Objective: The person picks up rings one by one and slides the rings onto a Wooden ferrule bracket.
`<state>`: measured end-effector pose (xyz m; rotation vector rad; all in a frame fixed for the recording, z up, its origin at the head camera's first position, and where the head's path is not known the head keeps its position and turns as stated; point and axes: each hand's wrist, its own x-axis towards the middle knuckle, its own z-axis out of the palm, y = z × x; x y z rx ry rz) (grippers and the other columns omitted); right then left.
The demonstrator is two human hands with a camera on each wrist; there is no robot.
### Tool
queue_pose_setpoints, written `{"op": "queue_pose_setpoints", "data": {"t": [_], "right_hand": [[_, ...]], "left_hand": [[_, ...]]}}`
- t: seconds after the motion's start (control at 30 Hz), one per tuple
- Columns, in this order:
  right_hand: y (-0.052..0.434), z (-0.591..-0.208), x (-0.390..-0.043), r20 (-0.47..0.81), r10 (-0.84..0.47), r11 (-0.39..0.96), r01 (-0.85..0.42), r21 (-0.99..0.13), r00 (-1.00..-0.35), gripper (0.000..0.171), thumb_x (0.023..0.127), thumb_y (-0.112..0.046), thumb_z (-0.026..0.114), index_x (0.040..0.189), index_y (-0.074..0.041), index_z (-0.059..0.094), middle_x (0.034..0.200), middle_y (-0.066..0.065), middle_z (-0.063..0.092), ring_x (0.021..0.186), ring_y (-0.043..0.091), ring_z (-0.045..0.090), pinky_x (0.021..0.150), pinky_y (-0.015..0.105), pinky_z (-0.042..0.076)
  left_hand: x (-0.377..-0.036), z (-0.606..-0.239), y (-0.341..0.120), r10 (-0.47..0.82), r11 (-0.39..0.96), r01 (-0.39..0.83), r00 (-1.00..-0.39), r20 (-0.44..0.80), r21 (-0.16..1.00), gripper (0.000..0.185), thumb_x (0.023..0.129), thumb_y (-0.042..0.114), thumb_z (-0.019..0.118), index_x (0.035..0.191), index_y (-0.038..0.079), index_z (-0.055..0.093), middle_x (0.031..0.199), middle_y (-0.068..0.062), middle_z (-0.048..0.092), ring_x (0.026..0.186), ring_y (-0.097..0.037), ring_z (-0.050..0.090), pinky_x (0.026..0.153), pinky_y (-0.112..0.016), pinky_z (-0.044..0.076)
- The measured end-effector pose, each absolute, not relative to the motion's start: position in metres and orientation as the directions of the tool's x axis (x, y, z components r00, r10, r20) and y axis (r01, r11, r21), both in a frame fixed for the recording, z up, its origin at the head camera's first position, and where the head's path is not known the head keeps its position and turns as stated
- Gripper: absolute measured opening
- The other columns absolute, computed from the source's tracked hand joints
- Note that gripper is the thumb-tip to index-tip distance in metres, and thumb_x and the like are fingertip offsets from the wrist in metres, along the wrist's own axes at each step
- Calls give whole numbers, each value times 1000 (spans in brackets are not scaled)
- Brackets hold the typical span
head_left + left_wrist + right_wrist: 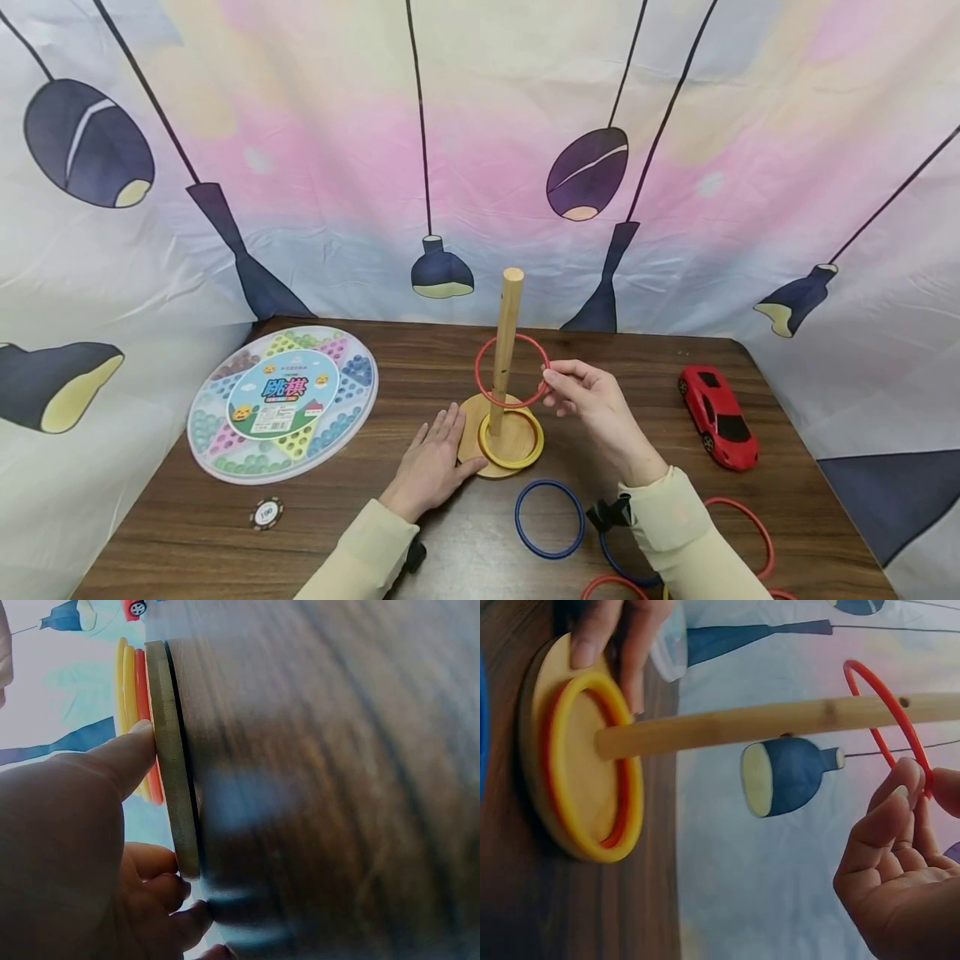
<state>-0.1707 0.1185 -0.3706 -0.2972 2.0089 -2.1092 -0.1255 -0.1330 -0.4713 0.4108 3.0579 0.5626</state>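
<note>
A wooden peg (506, 333) stands upright on a round wooden base (474, 427). A yellow ring (512, 442) lies on the base around the peg, with a red ring (549, 735) under it. My right hand (551, 385) pinches another red ring (495, 402) by its right edge; this ring circles the peg about halfway up, tilted. In the right wrist view the fingertips (904, 787) pinch the held ring (881, 712) around the peg (765, 720). My left hand (435, 457) lies flat beside the base, its fingers (592, 634) resting on the base (585, 780) edge.
A blue ring (517, 525) lies on the table in front of the base; another red ring (759, 533) and more rings lie by my right sleeve. A red toy car (717, 415) sits at the right, a round marble game board (283, 402) at the left, a poker chip (266, 512) near it.
</note>
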Motion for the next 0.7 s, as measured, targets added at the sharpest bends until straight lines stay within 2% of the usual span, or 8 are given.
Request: {"op": "queue_pose_setpoints", "data": {"t": [0.13, 0.27, 0.53, 0.7], "right_hand": [[120, -380, -175, -57, -286, 40, 48, -998, -957, 31, 95, -24, 65, 115, 0, 62, 85, 8, 68, 72, 15, 62, 64, 28, 51], [121, -389, -179, -95, -289, 100, 69, -993, -953, 29, 96, -21, 63, 114, 3, 62, 83, 8, 67, 73, 18, 62, 64, 29, 52], [124, -398, -181, -140, -271, 144, 103, -984, -953, 26, 96, -19, 63, 112, 2, 64, 84, 12, 66, 72, 20, 62, 63, 30, 52], [124, -402, -181, -148, -265, 164, 107, -981, -953, 26, 96, -19, 63, 111, 1, 65, 82, 9, 65, 71, 19, 62, 63, 31, 51]], "left_hand": [[-126, -471, -133, 256, 900, 253, -966, 39, 354, 83, 94, 53, 56, 149, -4, 33, 156, -20, 26, 143, -35, 25, 113, -54, 24], [-126, -471, -133, 255, 902, 251, -966, 38, 352, 83, 94, 53, 56, 149, -4, 33, 156, -19, 26, 143, -35, 25, 113, -54, 25], [-126, -471, -132, 249, 901, 246, -968, 38, 357, 83, 94, 54, 55, 149, -3, 33, 157, -19, 25, 143, -34, 25, 113, -54, 24], [-125, -471, -133, 254, 898, 253, -966, 45, 359, 82, 94, 53, 57, 149, -4, 33, 156, -20, 26, 143, -35, 26, 113, -54, 25]]}}
